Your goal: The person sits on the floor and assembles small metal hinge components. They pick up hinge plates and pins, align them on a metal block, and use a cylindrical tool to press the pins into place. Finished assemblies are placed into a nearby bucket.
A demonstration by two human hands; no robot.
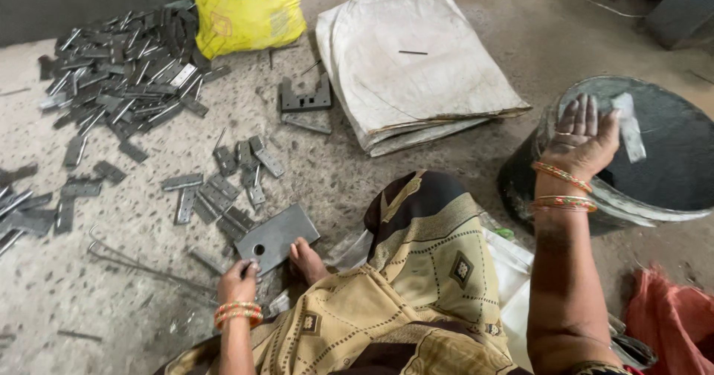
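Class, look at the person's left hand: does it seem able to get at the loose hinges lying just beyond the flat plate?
Probably yes. The left hand rests on the flat plate, and the loose hinges lie on open floor just past it, nothing blocking.

grey metal plate (pixel 277 237), yellow sack (pixel 249 7), patterned tan-and-black cloth (pixel 416 271).

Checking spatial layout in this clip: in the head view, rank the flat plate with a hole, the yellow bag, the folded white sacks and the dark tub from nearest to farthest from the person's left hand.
1. Flat plate with a hole: touching the left hand, just above it.
2. Folded white sacks: up and to the right.
3. Yellow bag: top of view, straight ahead; close to the sacks in distance, so this order is uncertain.
4. Dark tub: far right, by the right hand.
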